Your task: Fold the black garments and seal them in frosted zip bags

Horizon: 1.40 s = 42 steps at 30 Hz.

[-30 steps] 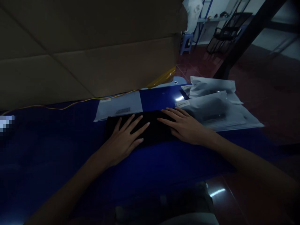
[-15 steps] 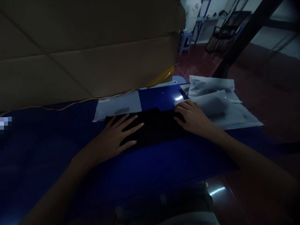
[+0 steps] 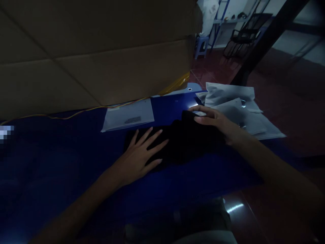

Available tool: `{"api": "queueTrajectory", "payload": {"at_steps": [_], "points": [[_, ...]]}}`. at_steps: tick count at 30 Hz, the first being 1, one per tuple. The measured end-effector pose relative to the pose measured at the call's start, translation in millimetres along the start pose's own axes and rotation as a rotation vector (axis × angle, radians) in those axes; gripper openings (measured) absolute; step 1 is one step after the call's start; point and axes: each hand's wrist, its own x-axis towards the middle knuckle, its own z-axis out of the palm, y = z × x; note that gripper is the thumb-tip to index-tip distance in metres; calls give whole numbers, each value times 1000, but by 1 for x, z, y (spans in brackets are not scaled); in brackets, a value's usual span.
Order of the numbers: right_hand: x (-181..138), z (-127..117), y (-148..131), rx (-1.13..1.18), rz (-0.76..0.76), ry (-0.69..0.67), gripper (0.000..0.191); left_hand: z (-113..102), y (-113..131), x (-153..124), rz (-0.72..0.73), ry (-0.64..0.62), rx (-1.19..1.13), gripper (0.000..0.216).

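Note:
A black piece of cloth lies on the blue table; its exact kind is too dark to make out. My left hand rests flat on the cloth's left part with fingers spread. At the right end, my right hand pinches a raised fold of the cloth between thumb and fingers. Just behind my right hand is a pile of pale plastic bags. One flat translucent bag with a dark printed patch lies behind my left hand.
A large cardboard box walls off the far left, with a thin yellow and red wire along its foot. Yellow tape hangs at its corner. Beyond are a blue stool, a person in pale clothing, and a black chair.
My right hand has lifted the cloth's right end into a fold and shifted slightly right. My left hand has slid right and a little nearer, still spread on the cloth.

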Motion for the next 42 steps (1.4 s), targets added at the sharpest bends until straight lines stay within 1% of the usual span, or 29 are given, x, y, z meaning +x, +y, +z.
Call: {"api": "queueTrajectory", "payload": {"at_steps": [2, 4, 6, 9, 11, 13, 14, 16, 18, 19, 21, 23, 25, 27, 32, 35, 37, 38, 41, 42], "points": [[-1, 7, 5, 80, -27, -78, 50, 0, 7, 1, 4, -1, -42, 71], [-2, 15, 12, 78, -72, -144, 58, -2, 12, 1, -14, 19, -138, 75], [-3, 23, 19, 30, -120, -226, 63, -4, 13, -2, -38, 87, -272, 76], [-7, 33, 24, -93, -200, -425, 66, -6, 10, -5, -62, 209, -461, 77], [-10, 39, 27, -310, -296, -538, 62, -5, 5, -6, -72, 269, -569, 79], [-13, 45, 32, -628, -443, -591, 52, -4, 2, -5, -90, 313, -639, 79], [-14, 48, 35, -786, -531, -614, 47, -3, 0, -4, -102, 336, -627, 78], [-15, 53, 43, -1037, -697, -622, 45, -3, -1, -1, -107, 371, -487, 74], [-15, 56, 49, -1186, -799, -602, 46, -2, -2, 2, -61, 366, -293, 66], [-15, 56, 51, -1228, -827, -590, 47, -2, -2, 2, -30, 340, -216, 63], [-13, 56, 53, -1269, -854, -570, 48, -2, -5, 3, 13, 246, -125, 59], [-12, 54, 52, -1285, -858, -563, 49, -1, -8, 3, 9, 127, -81, 57], [-11, 51, 51, -1294, -849, -562, 49, -1, -11, 2, -1, 52, -60, 56], [-10, 48, 50, -1295, -838, -549, 48, -1, -13, 1, -4, 47, -46, 57], [-5, 35, 45, -1305, -800, -466, 45, -5, -10, 0, 36, 101, 16, 64], [-2, 26, 42, -1302, -810, -396, 44, -5, -10, -1, 82, 85, 37, 70], [0, 22, 41, -1276, -826, -292, 39, -5, -11, -2, 98, 59, 29, 74], [2, 21, 42, -1264, -829, -206, 36, -5, -11, -2, 98, 46, 22, 75], [6, 22, 45, -1249, -800, 122, 32, -5, -11, -2, 84, 24, 8, 77], [7, 23, 47, -1255, -782, 212, 32, -5, -11, -2, 78, 23, 4, 77]]}}
